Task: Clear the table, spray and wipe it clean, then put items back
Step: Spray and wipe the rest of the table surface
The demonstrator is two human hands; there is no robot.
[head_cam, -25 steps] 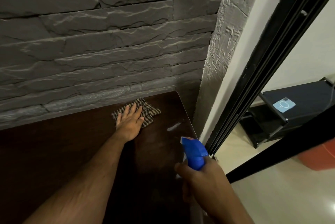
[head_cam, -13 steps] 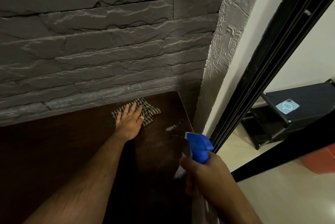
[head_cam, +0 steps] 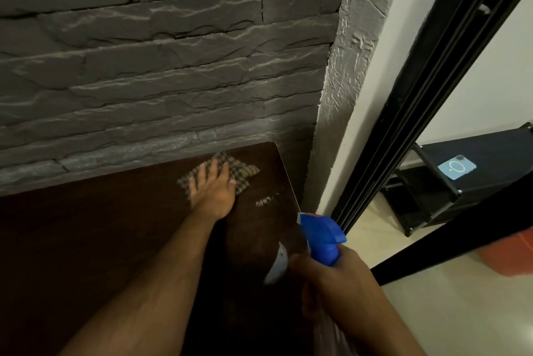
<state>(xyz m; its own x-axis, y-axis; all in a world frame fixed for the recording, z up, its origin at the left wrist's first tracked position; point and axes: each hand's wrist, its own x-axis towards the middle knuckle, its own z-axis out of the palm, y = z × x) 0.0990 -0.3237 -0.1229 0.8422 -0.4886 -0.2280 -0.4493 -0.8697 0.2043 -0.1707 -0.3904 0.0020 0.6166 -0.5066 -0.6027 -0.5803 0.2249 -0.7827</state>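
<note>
The dark brown table runs along a grey stone wall. Near its far right corner lies a checked cloth, and my left hand presses flat on it with straight fingers. My right hand grips a spray bottle with a blue nozzle head, held over the table's right edge and pointing left toward the table. Wet whitish spray marks sit on the wood between the cloth and the nozzle. The bottle's body is mostly hidden by my hand.
The stone wall borders the table's far side. A black door frame slants to the right. Beyond it stands a black shelf unit with a light blue phone on top, and an orange object on the pale floor.
My right hand has lifted the spray bottle slightly up and to the right. My left hand stays pressed on the cloth in the same spot.
</note>
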